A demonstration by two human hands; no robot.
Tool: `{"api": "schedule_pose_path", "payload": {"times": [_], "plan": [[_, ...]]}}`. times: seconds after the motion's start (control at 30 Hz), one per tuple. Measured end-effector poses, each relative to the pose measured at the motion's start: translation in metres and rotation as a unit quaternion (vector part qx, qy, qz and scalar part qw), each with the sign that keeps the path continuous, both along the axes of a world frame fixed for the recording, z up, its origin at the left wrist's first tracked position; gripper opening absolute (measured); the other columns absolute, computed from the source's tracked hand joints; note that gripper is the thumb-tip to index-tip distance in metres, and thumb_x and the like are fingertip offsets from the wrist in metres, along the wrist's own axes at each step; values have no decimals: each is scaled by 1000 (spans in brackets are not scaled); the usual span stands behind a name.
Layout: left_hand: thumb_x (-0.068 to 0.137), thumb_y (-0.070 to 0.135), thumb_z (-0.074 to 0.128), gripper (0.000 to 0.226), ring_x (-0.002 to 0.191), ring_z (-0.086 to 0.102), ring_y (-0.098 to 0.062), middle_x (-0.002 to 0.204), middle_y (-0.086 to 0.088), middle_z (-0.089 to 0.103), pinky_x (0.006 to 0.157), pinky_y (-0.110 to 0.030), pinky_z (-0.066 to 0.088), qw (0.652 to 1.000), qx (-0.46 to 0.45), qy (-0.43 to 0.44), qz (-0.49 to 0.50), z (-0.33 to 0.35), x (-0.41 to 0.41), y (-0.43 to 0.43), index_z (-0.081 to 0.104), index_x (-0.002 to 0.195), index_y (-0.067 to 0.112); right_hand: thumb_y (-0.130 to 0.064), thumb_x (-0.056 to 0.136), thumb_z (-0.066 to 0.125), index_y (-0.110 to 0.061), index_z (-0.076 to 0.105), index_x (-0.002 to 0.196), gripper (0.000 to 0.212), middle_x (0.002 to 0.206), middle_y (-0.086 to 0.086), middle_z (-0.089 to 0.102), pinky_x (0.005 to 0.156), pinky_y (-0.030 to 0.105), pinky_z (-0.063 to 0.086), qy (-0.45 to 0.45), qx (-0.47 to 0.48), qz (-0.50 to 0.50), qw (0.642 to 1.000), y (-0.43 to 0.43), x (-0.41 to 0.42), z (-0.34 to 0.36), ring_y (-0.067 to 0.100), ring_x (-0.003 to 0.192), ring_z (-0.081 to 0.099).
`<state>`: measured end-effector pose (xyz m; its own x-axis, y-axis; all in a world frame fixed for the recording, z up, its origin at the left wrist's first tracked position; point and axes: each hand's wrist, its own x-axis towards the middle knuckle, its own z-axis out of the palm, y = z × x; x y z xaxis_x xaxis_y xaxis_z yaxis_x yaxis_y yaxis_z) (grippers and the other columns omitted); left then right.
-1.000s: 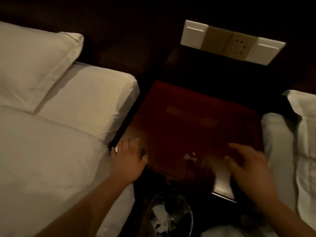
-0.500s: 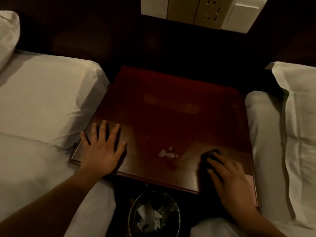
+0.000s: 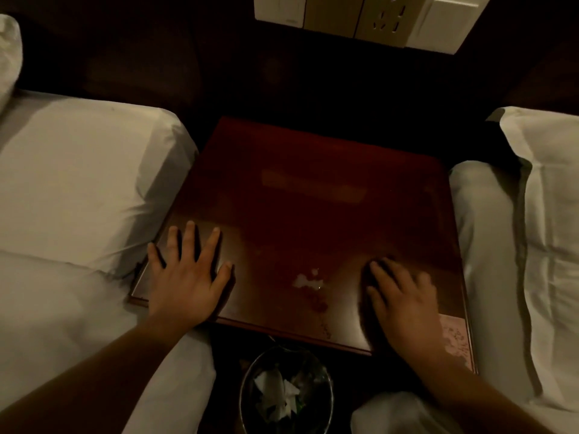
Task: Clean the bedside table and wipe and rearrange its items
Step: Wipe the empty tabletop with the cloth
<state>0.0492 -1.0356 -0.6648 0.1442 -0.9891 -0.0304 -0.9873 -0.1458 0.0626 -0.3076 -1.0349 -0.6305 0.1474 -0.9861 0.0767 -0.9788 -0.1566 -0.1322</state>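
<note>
Both hands flat on bedside table (image 3: pixel 313 189).
Left hand (image 3: pixel 188 274) spread wide, empty; right hand (image 3: pixel 404 305) blurred, grip unclear; no readable writing.

One head-worn camera looks steeply down from close above the table (image 3: pixel 313 189), facing the far wall, where a switch panel (image 3: pixel 360 17) is cut by the top edge. Beds fill the left (image 3: pixel 78 189) and right (image 3: pixel 501 245) edges; a bin (image 3: pixel 283 389) sits at the near edge. No second view.
</note>
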Motion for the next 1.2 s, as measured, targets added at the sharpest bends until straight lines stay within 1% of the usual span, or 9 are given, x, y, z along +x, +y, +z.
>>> {"api": "schedule_pose_path", "payload": {"times": [0.1,0.2,0.3,0.47,0.63,0.8,0.93,1.1,1.2], "plan": [[94,66,16,68,151,12,-40,163,-15,20,115,-68,10,1000,2,3,-3,0,1,0,17,156,36,-24,92,60,-27,68,116,25,115,-6,60,76,23,50,-204,55,72,975,-3,22,9,8,96,57],[95,66,16,68,150,13,-40,163,-15,21,115,-68,12,1000,0,-4,-4,-2,2,1,18,156,36,-25,94,60,-37,72,98,18,109,-8,68,84,31,51,-368,101,-82,921,-40,16,16,14,104,62],[95,66,18,68,149,16,-41,162,-16,24,114,-68,14,1000,-5,-9,-7,-2,2,1,21,155,35,-34,95,56,-28,56,134,39,140,4,52,101,42,39,-177,53,-100,978,-49,-4,17,29,126,44],[94,66,20,68,149,16,-40,162,-15,24,115,-68,13,1000,-1,-5,-4,3,1,0,24,155,34,-40,93,54,-25,38,147,59,158,-5,27,111,43,36,-120,69,-10,990,5,18,1,22,140,32],[94,66,23,68,149,18,-39,162,-15,25,115,-66,14,1000,-2,-9,-1,1,1,1,25,154,35,-30,95,56,-22,52,137,44,149,3,46,112,46,35,-68,-11,352,934,10,64,-16,26,139,40],[94,67,22,67,150,17,-38,162,-13,24,116,-65,12,1000,-7,-2,1,0,3,0,24,154,37,-23,91,62,-12,67,114,26,109,6,63,81,41,51,-124,-1,56,991,-62,49,15,26,100,59],[94,66,23,68,149,18,-38,162,-13,25,116,-65,13,1000,0,2,4,2,2,1,27,154,35,-24,92,63,-26,69,94,7,95,-5,69,80,42,58,-393,148,-79,904,-66,35,22,17,88,68],[94,67,22,67,150,15,-37,162,-12,24,117,-65,13,1000,3,5,6,3,1,0,26,154,37,-34,94,58,-18,58,129,38,139,10,47,96,48,42,-151,-10,-145,978,-68,12,22,37,122,46],[93,65,25,67,149,17,-38,162,-13,25,117,-64,12,1000,3,10,5,5,0,1,28,153,36,-56,93,42,-23,51,139,57,148,5,43,101,49,41,-73,38,3,997,-30,43,12,31,130,42]]}}
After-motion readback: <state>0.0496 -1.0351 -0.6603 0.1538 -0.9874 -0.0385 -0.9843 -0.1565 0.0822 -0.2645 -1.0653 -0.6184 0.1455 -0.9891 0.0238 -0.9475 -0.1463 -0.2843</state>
